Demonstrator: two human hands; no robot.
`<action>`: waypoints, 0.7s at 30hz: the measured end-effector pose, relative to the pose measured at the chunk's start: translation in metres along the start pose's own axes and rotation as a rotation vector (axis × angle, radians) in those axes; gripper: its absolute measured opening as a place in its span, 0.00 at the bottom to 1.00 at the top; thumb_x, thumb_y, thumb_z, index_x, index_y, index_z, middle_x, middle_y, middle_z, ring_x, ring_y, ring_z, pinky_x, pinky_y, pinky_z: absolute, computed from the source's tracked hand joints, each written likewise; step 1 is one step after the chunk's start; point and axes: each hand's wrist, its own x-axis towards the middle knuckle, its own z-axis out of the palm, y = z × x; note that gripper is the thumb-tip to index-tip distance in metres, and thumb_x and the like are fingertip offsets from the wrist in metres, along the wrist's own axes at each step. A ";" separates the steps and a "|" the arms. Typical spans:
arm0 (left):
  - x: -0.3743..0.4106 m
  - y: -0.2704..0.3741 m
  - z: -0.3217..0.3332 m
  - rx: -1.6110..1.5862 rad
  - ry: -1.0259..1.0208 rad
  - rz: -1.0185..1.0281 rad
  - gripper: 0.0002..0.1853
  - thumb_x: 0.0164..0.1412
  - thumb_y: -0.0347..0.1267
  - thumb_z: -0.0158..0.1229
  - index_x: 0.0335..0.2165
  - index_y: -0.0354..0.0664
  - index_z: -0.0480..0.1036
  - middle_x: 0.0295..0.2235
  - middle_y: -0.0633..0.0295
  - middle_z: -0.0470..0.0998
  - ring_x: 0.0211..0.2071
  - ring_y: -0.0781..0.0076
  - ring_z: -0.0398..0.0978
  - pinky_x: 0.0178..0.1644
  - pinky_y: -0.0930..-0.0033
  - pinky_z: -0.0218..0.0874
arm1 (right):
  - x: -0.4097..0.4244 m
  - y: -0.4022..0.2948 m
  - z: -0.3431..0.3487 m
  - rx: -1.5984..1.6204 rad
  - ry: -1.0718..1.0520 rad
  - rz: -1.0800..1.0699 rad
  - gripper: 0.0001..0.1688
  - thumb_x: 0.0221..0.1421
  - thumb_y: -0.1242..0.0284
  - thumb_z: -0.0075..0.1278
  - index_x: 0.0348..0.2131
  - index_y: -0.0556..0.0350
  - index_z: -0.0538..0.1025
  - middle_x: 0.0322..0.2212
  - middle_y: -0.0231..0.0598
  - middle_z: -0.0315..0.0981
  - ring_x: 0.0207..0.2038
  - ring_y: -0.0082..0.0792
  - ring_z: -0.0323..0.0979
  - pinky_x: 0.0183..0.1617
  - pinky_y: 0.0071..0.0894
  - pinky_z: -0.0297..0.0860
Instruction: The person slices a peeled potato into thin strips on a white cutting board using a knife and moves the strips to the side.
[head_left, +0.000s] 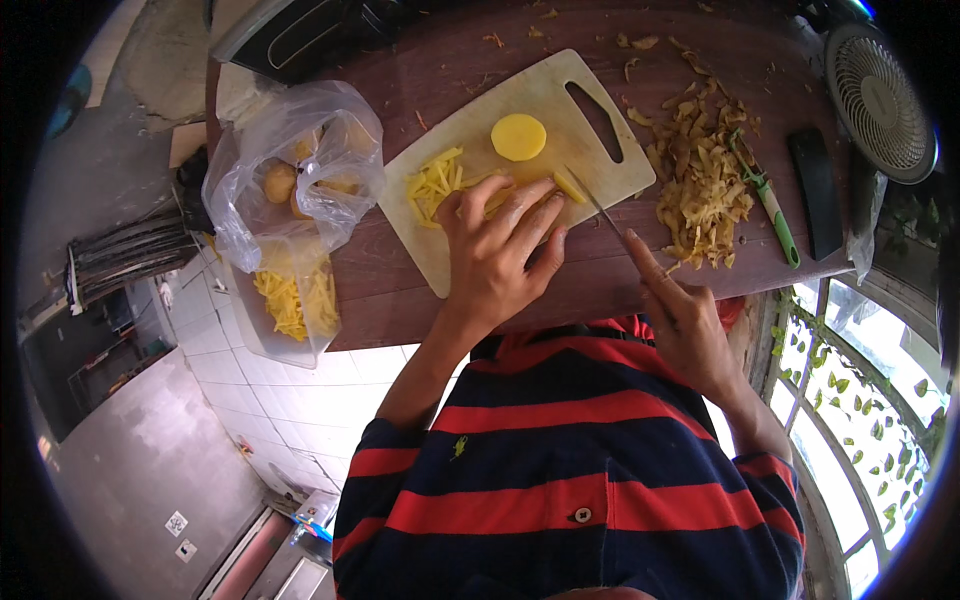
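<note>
My left hand (499, 251) bends over a white cutting board (465, 146), its fingertips pressing on yellow potato pieces that they partly hide. Close to those fingertips lies a thick potato slice (570, 187), right against the blade of a knife (600, 206). The knife's handle is in my right hand (679, 311), index finger stretched along the blade's spine. Beyond my left fingers a round potato slice (518, 137) lies flat. A heap of thin potato sticks (436, 184) sits on the board's left part, some of it behind my left hand.
At left, a clear plastic bag (330, 112) holds several potatoes (280, 182). It overlaps a plastic container (319, 349) of potato sticks by the table edge. Right of the board are potato peelings (701, 180), a green-handled peeler (776, 217), a black flat object (815, 191) and a fan (879, 103).
</note>
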 end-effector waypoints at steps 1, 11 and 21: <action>0.000 0.000 0.001 -0.007 -0.011 0.013 0.15 0.54 0.33 0.66 0.42 0.47 0.82 0.48 0.72 0.79 0.52 0.60 0.68 0.58 0.55 0.53 | 0.001 -0.001 0.001 0.011 -0.017 0.010 0.37 0.63 0.81 0.48 0.68 0.44 0.62 0.27 0.58 0.77 0.28 0.56 0.79 0.32 0.54 0.70; 0.001 0.000 0.002 -0.038 -0.036 0.037 0.15 0.53 0.33 0.66 0.41 0.45 0.82 0.47 0.70 0.80 0.51 0.60 0.69 0.56 0.54 0.54 | 0.009 -0.006 -0.006 -0.011 -0.111 0.042 0.39 0.61 0.83 0.48 0.68 0.45 0.61 0.24 0.56 0.75 0.25 0.55 0.77 0.32 0.54 0.70; 0.003 -0.001 0.007 -0.068 -0.045 0.038 0.19 0.53 0.33 0.66 0.46 0.46 0.81 0.49 0.70 0.79 0.51 0.60 0.70 0.55 0.56 0.57 | 0.021 -0.002 -0.005 -0.038 -0.087 -0.014 0.38 0.61 0.84 0.46 0.68 0.47 0.62 0.25 0.56 0.77 0.30 0.54 0.79 0.37 0.51 0.72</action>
